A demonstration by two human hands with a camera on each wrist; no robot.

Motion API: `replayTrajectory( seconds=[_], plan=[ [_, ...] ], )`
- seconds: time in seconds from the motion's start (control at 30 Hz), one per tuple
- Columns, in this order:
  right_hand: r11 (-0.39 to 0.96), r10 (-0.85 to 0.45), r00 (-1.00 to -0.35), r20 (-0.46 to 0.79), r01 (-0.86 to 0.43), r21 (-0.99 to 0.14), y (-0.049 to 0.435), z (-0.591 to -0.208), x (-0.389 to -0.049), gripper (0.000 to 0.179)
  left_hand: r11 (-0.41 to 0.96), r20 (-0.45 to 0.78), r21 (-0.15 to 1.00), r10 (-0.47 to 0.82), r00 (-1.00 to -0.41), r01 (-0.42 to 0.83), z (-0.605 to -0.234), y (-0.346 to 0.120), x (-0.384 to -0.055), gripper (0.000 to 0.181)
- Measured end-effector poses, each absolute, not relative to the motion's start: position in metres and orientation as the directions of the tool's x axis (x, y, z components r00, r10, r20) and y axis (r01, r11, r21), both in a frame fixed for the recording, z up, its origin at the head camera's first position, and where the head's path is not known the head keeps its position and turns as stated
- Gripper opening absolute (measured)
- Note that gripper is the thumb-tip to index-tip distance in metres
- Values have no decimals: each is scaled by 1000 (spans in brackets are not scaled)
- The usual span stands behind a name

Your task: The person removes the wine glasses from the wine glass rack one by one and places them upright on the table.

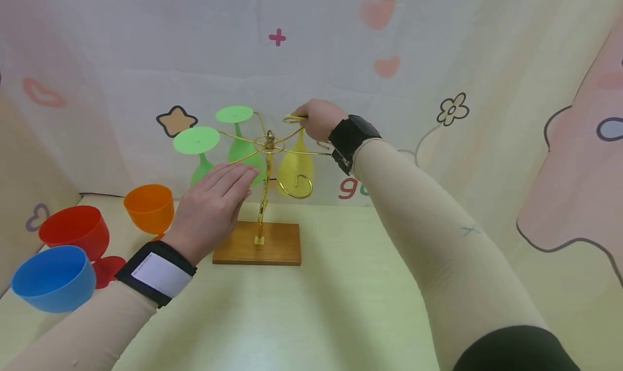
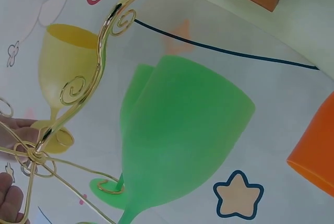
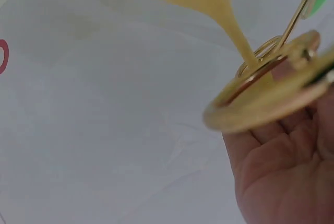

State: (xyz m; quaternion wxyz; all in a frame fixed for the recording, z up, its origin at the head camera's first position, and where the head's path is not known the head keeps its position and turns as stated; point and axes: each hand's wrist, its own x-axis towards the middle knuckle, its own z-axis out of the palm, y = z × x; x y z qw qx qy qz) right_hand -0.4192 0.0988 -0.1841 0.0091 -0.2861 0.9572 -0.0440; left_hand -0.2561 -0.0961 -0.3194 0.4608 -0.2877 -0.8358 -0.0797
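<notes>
The right grip (image 1: 323, 119) holds the upturned yellow goblet (image 1: 292, 165) by its base, at the gold rack's (image 1: 264, 200) far right; the left grip (image 1: 211, 206), straight-fingered, is at its near left.

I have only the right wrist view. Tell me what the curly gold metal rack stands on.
Observer: The curly gold metal rack stands on a flat rectangular brown wooden base.
Operator: Report any cups off the rack.
Observer: In the head view, a rounded orange plastic-looking cup, a rounded red plastic-looking cup and a rounded blue plastic-looking cup sit left of it.
Operator: Locate the left hand.
Observer: The left hand is at the rack's near left, fingers extended.
</notes>
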Motion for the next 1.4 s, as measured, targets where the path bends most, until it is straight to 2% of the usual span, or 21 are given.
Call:
replayTrajectory(
  seconds=[0.17,0.33,0.57,0.8,1.17,1.4],
  plan=[
    [835,-539,-842,26,-538,-115,102,-189,-416,38,821,811,-126,408,-419,556,-319,-96,-260,41],
    [839,-534,-845,-10,-529,-128,96,-193,-423,40,823,802,-121,410,-435,555,-321,-100,-259,43],
    [842,-528,-848,-33,-519,-146,92,-191,-427,41,822,813,-132,410,-414,555,-320,-101,-259,43],
    [839,-531,-847,-24,-522,-150,91,-196,-433,40,828,813,-121,399,-423,548,-321,-102,-259,44],
    [789,-612,-789,-42,-614,35,88,-170,-416,39,817,825,-128,403,-397,563,-319,-98,-257,43],
    [764,-635,-769,-71,-639,92,67,-155,-413,39,820,816,-123,404,-413,558,-317,-91,-252,43]
  ],
)
